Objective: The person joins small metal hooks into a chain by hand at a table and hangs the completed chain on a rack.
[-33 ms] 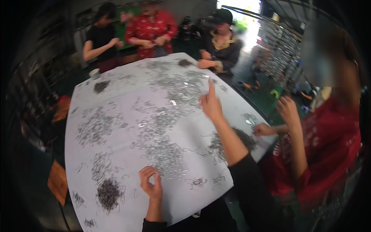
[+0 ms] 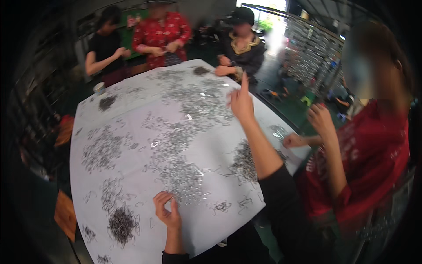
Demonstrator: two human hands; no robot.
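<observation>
A large table (image 2: 222,152) with a smooth white top fills the middle of a dim room with a dark green floor. Down its centre runs a band of silvery wire pieces (image 2: 182,174), thin, shiny and bent like little hooks, lying loose and tangled from near the left hand to the far side. The left hand (image 2: 167,210) is at the band's near end, fingers curled and thumb close to the forefinger, the gap narrow; whether it grips a piece I cannot tell. The right hand (image 2: 242,105) is raised over the right side, forefinger stretched straight, other fingers folded; I cannot tell whether they hold anything.

Four darker, denser heaps lie around the band: a near-left heap (image 2: 122,223), a right heap (image 2: 244,163) partly behind the right forearm, a far-left heap (image 2: 107,102) and a far heap (image 2: 201,70). A looser spread (image 2: 103,147) covers the left, and two small tangles (image 2: 221,206) sit near the right hand's sleeve.

One pale cup (image 2: 99,88) stands at the far-left edge. Four other people are around: three beyond the far side and one person in red (image 2: 360,154) at the right. Behind them, a rack (image 2: 312,53) glints with metal.
</observation>
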